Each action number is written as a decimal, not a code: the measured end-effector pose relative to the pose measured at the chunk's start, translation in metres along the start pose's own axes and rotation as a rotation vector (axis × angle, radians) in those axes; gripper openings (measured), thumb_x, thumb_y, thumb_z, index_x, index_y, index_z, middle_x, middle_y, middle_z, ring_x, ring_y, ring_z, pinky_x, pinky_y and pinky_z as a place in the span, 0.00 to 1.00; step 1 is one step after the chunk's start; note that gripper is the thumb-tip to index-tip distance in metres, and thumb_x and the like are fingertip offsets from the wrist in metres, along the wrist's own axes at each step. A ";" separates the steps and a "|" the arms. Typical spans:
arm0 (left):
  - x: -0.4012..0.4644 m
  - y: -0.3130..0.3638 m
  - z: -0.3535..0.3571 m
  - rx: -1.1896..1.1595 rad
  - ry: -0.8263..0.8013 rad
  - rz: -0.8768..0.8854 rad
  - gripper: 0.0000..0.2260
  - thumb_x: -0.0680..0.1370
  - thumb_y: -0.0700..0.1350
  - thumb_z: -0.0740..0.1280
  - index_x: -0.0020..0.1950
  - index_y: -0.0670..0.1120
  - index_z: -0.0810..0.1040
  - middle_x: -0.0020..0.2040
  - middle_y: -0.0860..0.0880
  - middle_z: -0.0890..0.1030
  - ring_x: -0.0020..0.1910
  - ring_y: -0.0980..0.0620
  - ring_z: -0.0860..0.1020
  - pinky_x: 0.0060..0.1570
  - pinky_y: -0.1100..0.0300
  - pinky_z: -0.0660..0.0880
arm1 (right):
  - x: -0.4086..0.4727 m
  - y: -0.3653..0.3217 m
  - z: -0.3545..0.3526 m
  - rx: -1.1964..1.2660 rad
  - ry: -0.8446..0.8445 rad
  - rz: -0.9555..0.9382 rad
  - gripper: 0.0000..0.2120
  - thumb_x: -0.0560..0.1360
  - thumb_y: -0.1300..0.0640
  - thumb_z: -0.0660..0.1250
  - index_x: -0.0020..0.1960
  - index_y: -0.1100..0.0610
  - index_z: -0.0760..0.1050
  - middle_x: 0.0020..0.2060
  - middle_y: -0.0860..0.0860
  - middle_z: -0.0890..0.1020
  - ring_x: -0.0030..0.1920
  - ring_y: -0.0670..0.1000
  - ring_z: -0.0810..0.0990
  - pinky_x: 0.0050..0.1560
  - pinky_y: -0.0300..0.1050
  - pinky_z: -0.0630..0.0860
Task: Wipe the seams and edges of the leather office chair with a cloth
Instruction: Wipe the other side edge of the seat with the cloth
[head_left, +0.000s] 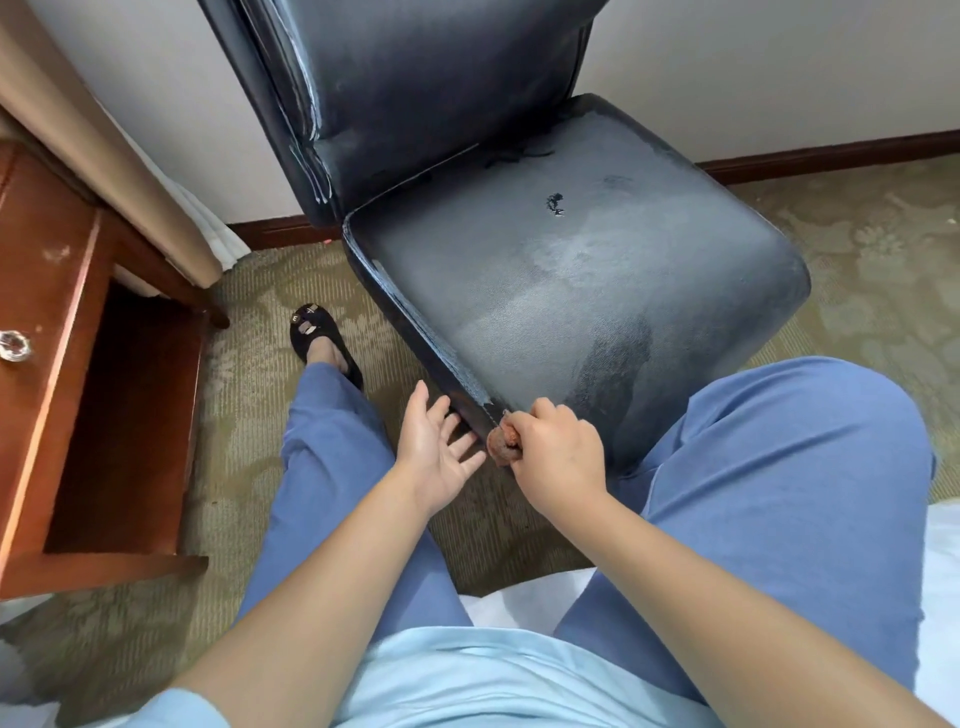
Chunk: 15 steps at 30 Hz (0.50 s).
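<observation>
Right hand (553, 452) grips bunched cloth (503, 446) at chair (571, 291) corner — left hand (434, 447) open, fingers spread.

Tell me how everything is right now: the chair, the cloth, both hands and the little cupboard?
chair: upright, seat worn and scuffed, with a small tear.
cloth: bunched up, pressed against the seat's near corner.
right hand: curled round the cloth.
left hand: open, fingers spread beside the seat's edge.
cupboard: its shelf space open, nothing visible inside.
</observation>
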<state>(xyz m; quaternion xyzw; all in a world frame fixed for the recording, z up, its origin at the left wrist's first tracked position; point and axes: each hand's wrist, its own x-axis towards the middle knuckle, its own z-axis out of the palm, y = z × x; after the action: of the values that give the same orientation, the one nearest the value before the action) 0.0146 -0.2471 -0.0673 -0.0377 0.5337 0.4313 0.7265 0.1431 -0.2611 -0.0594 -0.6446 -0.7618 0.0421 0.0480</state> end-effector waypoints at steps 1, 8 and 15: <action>0.000 -0.001 0.000 -0.020 -0.013 -0.001 0.28 0.80 0.64 0.53 0.77 0.53 0.60 0.75 0.50 0.66 0.69 0.44 0.71 0.68 0.43 0.66 | 0.001 -0.001 0.000 0.011 -0.008 0.007 0.18 0.46 0.57 0.80 0.30 0.51 0.75 0.28 0.49 0.73 0.27 0.55 0.74 0.29 0.41 0.58; -0.008 -0.004 0.001 0.012 -0.038 -0.025 0.30 0.79 0.64 0.52 0.78 0.52 0.56 0.77 0.53 0.63 0.68 0.49 0.72 0.65 0.44 0.69 | 0.034 -0.022 0.001 0.090 -0.035 0.027 0.07 0.68 0.58 0.70 0.46 0.56 0.79 0.43 0.54 0.77 0.45 0.58 0.76 0.38 0.46 0.60; -0.013 -0.001 0.006 0.053 -0.039 -0.044 0.30 0.79 0.65 0.51 0.78 0.53 0.56 0.76 0.55 0.63 0.67 0.50 0.72 0.67 0.44 0.67 | 0.036 -0.023 0.003 0.014 -0.003 0.012 0.16 0.48 0.58 0.80 0.32 0.53 0.78 0.29 0.50 0.74 0.27 0.55 0.74 0.28 0.41 0.58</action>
<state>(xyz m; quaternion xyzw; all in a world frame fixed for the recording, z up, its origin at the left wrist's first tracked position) 0.0188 -0.2521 -0.0544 -0.0216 0.5296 0.4015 0.7469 0.1148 -0.2297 -0.0590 -0.6488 -0.7576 0.0488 0.0513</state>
